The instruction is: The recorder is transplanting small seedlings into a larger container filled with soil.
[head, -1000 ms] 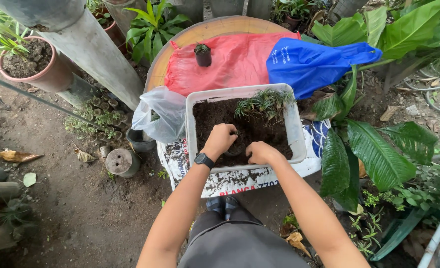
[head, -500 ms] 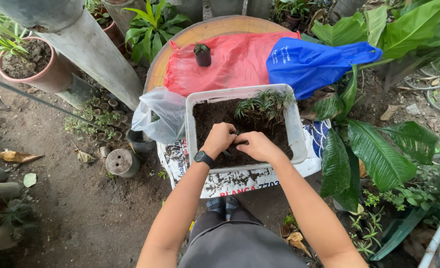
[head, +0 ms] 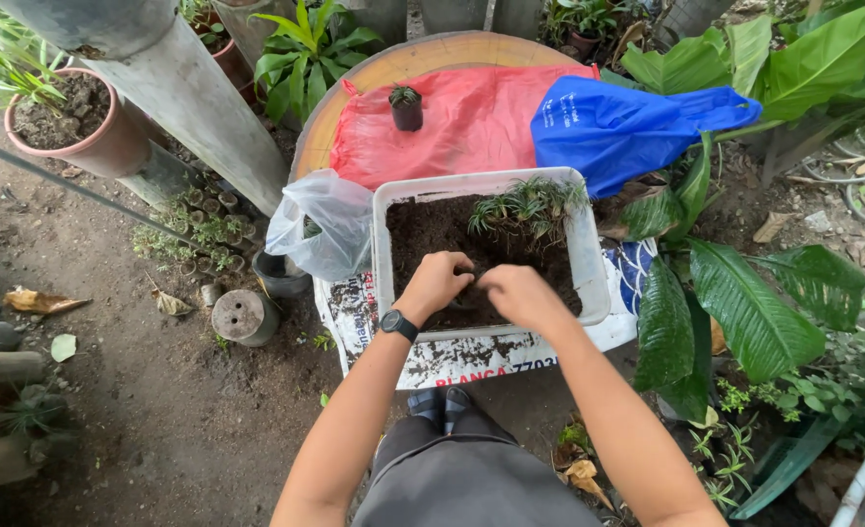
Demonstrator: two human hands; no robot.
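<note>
A white plastic tub (head: 382, 256) full of dark soil (head: 434, 228) stands in front of me on a printed white sack (head: 471, 357). A clump of small green plants (head: 530, 205) grows at the tub's far right. My left hand (head: 436, 284), with a black watch (head: 398, 325) on its wrist, and my right hand (head: 512, 294) meet over the soil at the tub's near side. Both curl around a small dark pot (head: 468, 280), mostly hidden between the fingers.
Behind the tub lie a red bag (head: 491, 137) carrying a small black potted plant (head: 406, 107) and a blue bag (head: 627, 122). A clear plastic bag (head: 320, 224) leans at the left. A terracotta pot (head: 71, 122), grey post (head: 179, 88), small seedling pots (head: 193, 229) and broad leaves (head: 754, 303) surround me.
My hands have drawn together from slightly apart on the soil toward the tub's near edge, closing around the dark pot.
</note>
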